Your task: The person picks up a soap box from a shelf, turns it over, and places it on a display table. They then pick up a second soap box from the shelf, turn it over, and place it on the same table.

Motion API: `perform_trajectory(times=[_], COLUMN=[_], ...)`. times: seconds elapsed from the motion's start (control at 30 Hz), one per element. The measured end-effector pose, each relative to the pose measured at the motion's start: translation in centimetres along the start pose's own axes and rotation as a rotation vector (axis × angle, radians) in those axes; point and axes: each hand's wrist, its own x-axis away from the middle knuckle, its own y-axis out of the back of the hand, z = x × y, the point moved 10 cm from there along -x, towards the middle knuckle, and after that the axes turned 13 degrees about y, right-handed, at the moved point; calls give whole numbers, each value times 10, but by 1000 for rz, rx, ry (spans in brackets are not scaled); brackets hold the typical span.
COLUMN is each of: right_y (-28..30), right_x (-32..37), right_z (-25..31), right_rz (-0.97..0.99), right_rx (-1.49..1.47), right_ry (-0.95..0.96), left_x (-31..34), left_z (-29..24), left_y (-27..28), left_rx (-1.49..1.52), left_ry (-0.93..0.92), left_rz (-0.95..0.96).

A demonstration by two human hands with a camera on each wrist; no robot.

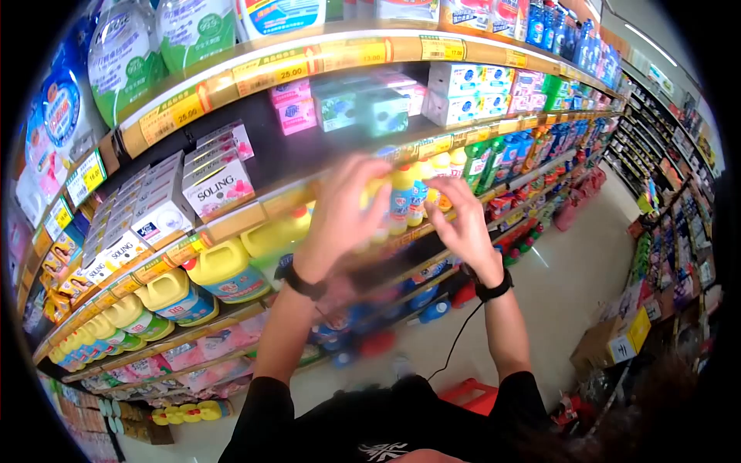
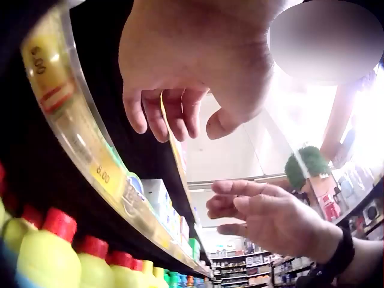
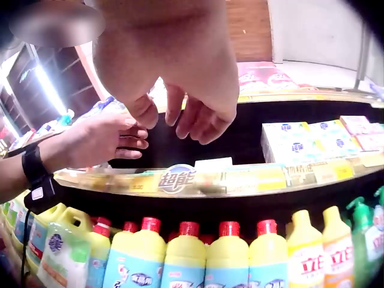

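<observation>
Both hands are raised in front of a store shelf and hold nothing. The left hand (image 1: 345, 212), blurred in the head view, has its fingers loosely bent before the shelf edge. To its right, the right hand (image 1: 465, 228) has its fingers slightly bent, with yellow bottles (image 1: 401, 199) behind the space between the hands. In the left wrist view the left hand (image 2: 195, 66) hangs above the right hand (image 2: 273, 222), apart from it. The right wrist view shows the right hand (image 3: 174, 78) above a row of red-capped bottles (image 3: 228, 258), with the left hand (image 3: 99, 141) beside it.
White soap boxes (image 1: 216, 185) stand on the middle shelf at left, green boxes (image 1: 363, 108) further back. Large yellow jugs (image 1: 228, 270) fill the shelf below. An aisle floor (image 1: 552, 255) runs at right, with a yellow carton (image 1: 629, 336) and a red object (image 1: 471, 395) low down.
</observation>
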Motion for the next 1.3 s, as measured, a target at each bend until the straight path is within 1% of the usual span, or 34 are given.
perform_trajectory(times=[0.03, 0.1, 0.2, 0.23, 0.27, 0.3, 0.33, 0.37, 0.4, 0.43, 0.47, 0.57, 0.6, 0.7, 0.73, 0.83, 0.93, 1.03, 1.17, 1.27, 1.3], right_y=[4, 3, 0, -4, -9, -14, -17, -26, -35, -43, -52, -49, -50, -49, -48, -49, -44, -43, -40, -38, -37], right_x=[-16, -36, -67, -75, -82, -89, -95, -98, -102, -107, -106, -104, -103, -102, -100, -98, -99, -97, -97, -96, -96], right_z=[-4, -27, -50, -62, -75, -87, -93, -104, -115, -124, -132, -125, -126, -124, -122, -124, -119, -121, -117, -114, -115], right_rz=[-37, -90, -138, -133, -126, -118, -133, -89, -45, 0, 109, -44, -27, -81, -114, -99, -132, -162, -184, -192, -199], right_rx=[-29, 14, 30, 42, 53, 63, 101, 68, 37, 7, 56, 149, 176, 211, 160, 85, 85, 69, 51, 24, 0], right_ry=[18, 63, 127, 106, 85, 65, 109, 57, 7, -42, -171, -21, -22, 75, 121, 119, 127, 142, 164, 174, 171], left_x=[-14, -38, -60, -65, -70, -72, -75, -77, -78, -80, -80, -80, -80, -78, -78, -75, -73, -73, -71, -70, -70], left_z=[6, 17, 39, 44, 49, 56, 63, 70, 73, 73, 73, 71, 69, 67, 66, 68, 75, 78, 83, 83, 81], left_y=[-3, -7, -19, -22, -26, -32, -38, -42, -45, -45, -46, -48, -48, -48, -46, -44, -42, -40, -34, -31, -30], left_rx=[-65, -189, -318, -348, -375, -434, -491, -548, -591, -585, -577, -584, -594, -612, -616, -618, -631, -592, -574, -530, -517], left_ry=[16, 47, 166, 207, 252, 337, 421, 504, 528, 517, 507, 432, 421, 393, 380, 420, 479, 520, 521, 538, 514], left_rz=[-34, -104, -92, -87, -58, -8, 40, 87, 134, 135, 138, 102, 89, 24, -3, -37, -97, -111, -176, -165, -176])
